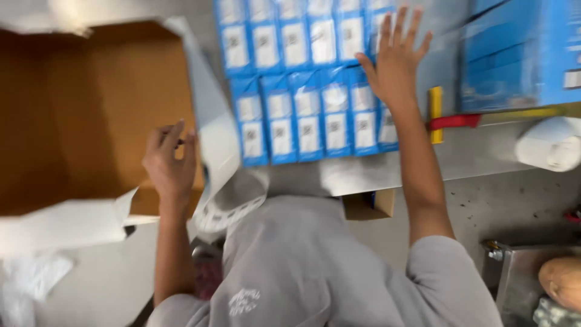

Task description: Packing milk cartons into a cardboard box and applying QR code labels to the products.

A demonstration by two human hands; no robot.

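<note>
- Head view: the right hand (396, 57) is lying flat with fingers spread wide on the rows of small blue packs (308, 79), pressing on the right end of the block and gripping nothing.
- The left hand (171, 160) is reaching into the open cardboard box (91, 115), fingers loosely curled near the box's white-lined flap (215, 121); whether it is pinching anything cannot be told through the motion blur.
- The two hands are working well apart, the box flap standing between them.
- The blue packs are sitting in two tight rows on the grey tabletop (472, 154), each showing a white label, just right of the box.
- A larger blue carton (520, 54) is standing at the far right of the tabletop, beyond the right hand.
- A yellow-and-red tool (439, 118) is lying beside the packs, near the right wrist.
- A white roll (551, 145) is resting at the tabletop's right edge.
- The person, in a grey shirt (315, 266), is leaning over the tabletop's near edge.
</note>
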